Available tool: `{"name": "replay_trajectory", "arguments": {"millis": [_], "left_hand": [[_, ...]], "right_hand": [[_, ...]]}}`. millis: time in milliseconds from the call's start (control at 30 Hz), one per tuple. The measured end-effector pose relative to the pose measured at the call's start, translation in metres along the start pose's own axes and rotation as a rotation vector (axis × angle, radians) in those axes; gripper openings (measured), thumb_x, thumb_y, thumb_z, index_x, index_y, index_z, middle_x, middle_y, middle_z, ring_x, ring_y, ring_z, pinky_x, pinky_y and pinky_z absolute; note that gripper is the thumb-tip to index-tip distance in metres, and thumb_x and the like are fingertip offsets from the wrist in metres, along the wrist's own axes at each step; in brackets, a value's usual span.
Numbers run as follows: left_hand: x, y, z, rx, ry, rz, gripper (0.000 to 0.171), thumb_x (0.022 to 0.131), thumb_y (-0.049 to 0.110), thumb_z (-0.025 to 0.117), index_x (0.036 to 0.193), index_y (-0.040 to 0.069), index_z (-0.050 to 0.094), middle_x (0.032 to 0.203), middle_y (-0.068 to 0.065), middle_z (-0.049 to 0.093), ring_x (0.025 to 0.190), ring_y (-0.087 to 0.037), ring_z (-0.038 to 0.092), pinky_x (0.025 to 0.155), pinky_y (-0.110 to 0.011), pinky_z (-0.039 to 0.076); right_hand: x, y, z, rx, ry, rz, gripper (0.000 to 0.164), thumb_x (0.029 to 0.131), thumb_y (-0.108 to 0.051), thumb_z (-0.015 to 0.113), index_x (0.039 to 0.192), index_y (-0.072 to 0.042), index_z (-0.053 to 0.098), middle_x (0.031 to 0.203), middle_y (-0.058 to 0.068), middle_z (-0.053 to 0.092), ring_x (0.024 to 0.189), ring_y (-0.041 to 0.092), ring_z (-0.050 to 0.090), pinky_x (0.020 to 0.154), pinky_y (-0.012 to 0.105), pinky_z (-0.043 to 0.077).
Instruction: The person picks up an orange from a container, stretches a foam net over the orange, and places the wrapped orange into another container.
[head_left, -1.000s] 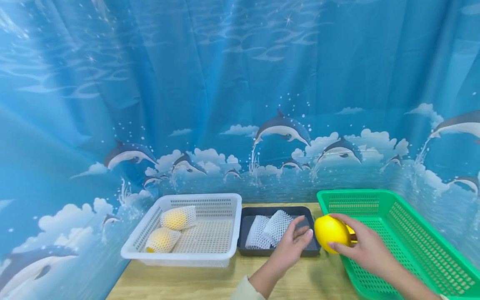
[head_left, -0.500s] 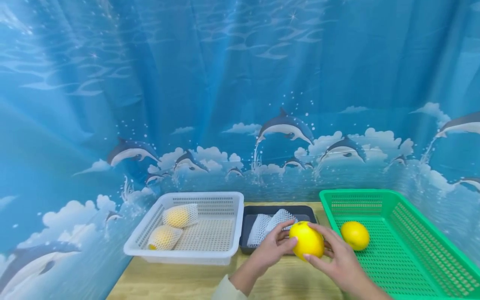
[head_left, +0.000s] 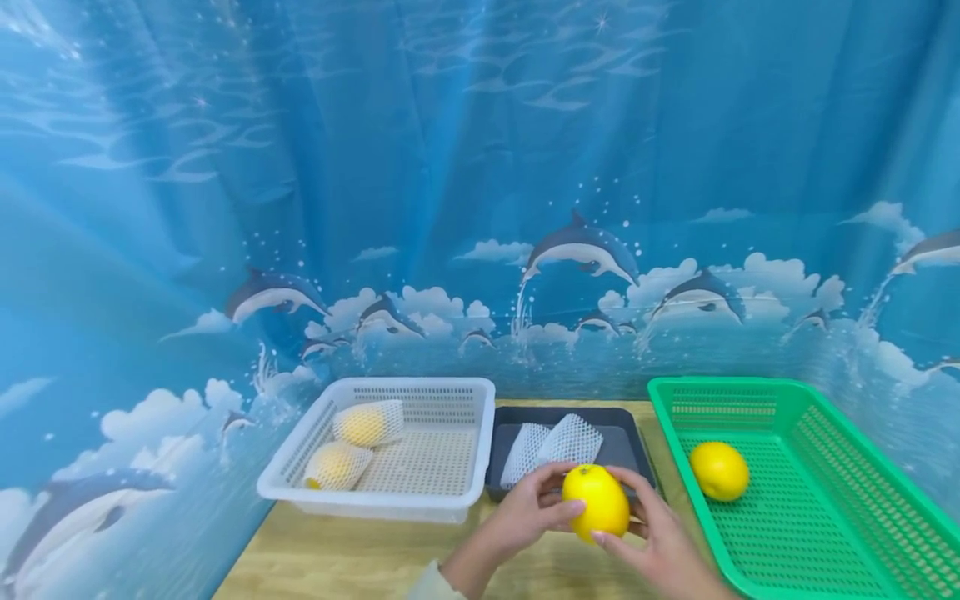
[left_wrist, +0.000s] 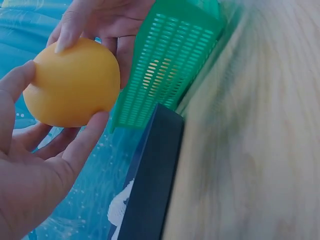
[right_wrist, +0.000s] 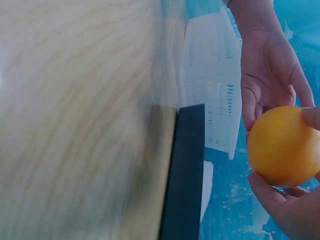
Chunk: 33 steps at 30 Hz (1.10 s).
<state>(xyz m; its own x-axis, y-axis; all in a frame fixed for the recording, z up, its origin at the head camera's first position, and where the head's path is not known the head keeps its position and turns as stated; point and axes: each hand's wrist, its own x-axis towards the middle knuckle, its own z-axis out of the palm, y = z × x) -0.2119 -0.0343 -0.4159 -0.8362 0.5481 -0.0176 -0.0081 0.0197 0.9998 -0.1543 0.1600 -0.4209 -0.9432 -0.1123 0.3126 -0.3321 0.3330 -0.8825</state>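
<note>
A round yellow fruit [head_left: 600,502], with a small stem mark on top, is held up between both hands over the front of the black tray [head_left: 624,437]. My left hand [head_left: 523,515] grips its left side, thumb in front and fingers behind. From the right, my right hand [head_left: 658,537] grips the same fruit with its thumb low on the front. In the left wrist view the fruit [left_wrist: 75,82] looks orange, with fingertips of both hands on its skin. White foam nets [head_left: 572,440] lie in the tray, partly behind the hands.
On the left stands a white basket [head_left: 375,502] with two net-wrapped yellow fruits [head_left: 365,425]. A green basket [head_left: 795,517] on the right holds one bare yellow fruit [head_left: 720,472]. All sit on a wooden table [head_left: 315,554] before a blue dolphin curtain [head_left: 420,167].
The right hand has carried the fruit left from the green basket's edge to before the tray. The left hand, empty at first, has taken hold of it too. The view has shifted slightly.
</note>
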Motion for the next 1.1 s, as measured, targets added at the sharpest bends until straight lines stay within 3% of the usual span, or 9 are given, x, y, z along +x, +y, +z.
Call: {"name": "replay_trajectory", "arguments": {"millis": [300,533,700,1100], "left_hand": [[-0.012,-0.011,-0.008,0.151,-0.036,0.034,0.052,0.090,0.027,0.071,0.135,0.012,0.052,0.130,0.001,0.057,0.113,-0.014,0.059,0.094,-0.030,0.052],[-0.020,-0.022,-0.010,0.157,-0.057,0.022,0.048,0.088,0.019,0.073,0.133,0.014,0.054,0.129,0.003,0.057,0.115,-0.014,0.057,0.095,-0.030,0.051],[-0.023,-0.031,-0.008,0.127,-0.070,0.006,0.048,0.086,0.018,0.075,0.130,0.015,0.054,0.127,0.005,0.057,0.116,-0.014,0.057,0.090,-0.029,0.054],[-0.036,-0.043,-0.010,0.158,-0.105,-0.024,0.047,0.084,0.014,0.077,0.126,0.018,0.055,0.122,0.008,0.057,0.111,-0.012,0.055,0.091,-0.033,0.054]], "right_hand": [[0.001,0.005,0.004,0.171,-0.135,0.236,0.067,0.089,-0.019,0.071,0.143,0.000,0.036,0.134,0.027,0.046,0.110,0.037,0.059,0.081,0.038,0.058],[-0.001,0.017,0.001,0.189,-0.294,0.224,0.071,0.091,-0.016,0.070,0.143,0.011,0.031,0.137,0.035,0.040,0.114,0.042,0.055,0.085,0.042,0.056],[-0.003,0.022,-0.001,0.227,-0.349,0.239,0.067,0.089,-0.016,0.072,0.139,0.009,0.035,0.136,0.032,0.042,0.116,0.041,0.053,0.087,0.044,0.055],[-0.008,0.041,0.004,0.355,-0.486,0.223,0.063,0.089,-0.010,0.070,0.135,0.010,0.032,0.129,0.021,0.047,0.111,0.035,0.056,0.091,0.047,0.051]]}}
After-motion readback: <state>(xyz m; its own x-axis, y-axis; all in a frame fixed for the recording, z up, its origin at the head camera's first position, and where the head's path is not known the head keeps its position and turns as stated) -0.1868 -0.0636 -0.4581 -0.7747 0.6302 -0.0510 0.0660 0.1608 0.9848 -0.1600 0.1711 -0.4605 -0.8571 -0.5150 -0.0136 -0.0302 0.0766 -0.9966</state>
